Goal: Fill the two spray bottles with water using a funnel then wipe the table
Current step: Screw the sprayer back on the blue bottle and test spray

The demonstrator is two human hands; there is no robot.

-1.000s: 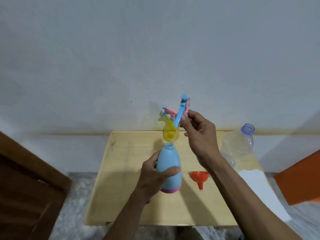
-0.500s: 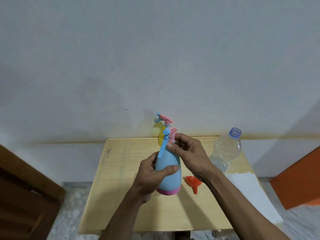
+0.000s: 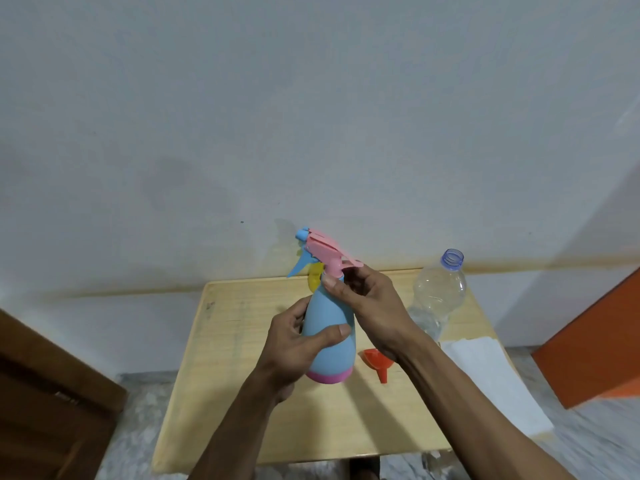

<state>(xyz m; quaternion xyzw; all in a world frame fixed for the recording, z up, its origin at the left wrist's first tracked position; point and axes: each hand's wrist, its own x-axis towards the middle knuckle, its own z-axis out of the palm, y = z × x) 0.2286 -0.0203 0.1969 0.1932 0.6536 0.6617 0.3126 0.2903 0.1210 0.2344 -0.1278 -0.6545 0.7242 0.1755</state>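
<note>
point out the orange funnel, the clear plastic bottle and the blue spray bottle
orange funnel (image 3: 375, 360), head view, on its cone near the rim
clear plastic bottle (image 3: 439, 292), head view, on its upper body
blue spray bottle (image 3: 329, 313), head view, on its blue body between the hands

1. The yellow spray bottle (image 3: 314, 279) stands behind the blue spray bottle (image 3: 329, 327), which covers nearly all of it; only a yellow sliver shows beside the blue bottle's neck.
2. The right hand (image 3: 372, 306) wraps the blue bottle's collar, so the joint between the pink spray head (image 3: 323, 251) and the neck is hidden.
3. The orange funnel (image 3: 379, 363), right of the blue bottle, has part of its rim behind the right wrist.
4. The clear plastic bottle (image 3: 438, 292), further right of the blue bottle, has its base hidden by the right forearm.
5. The white cloth (image 3: 491, 379), right of the blue bottle, hangs past the edge of the bench (image 3: 225, 341).
6. The brown door (image 3: 45, 403), far left of the blue bottle, and the orange object (image 3: 595, 348), far right, are cut by the picture's edges.
</note>
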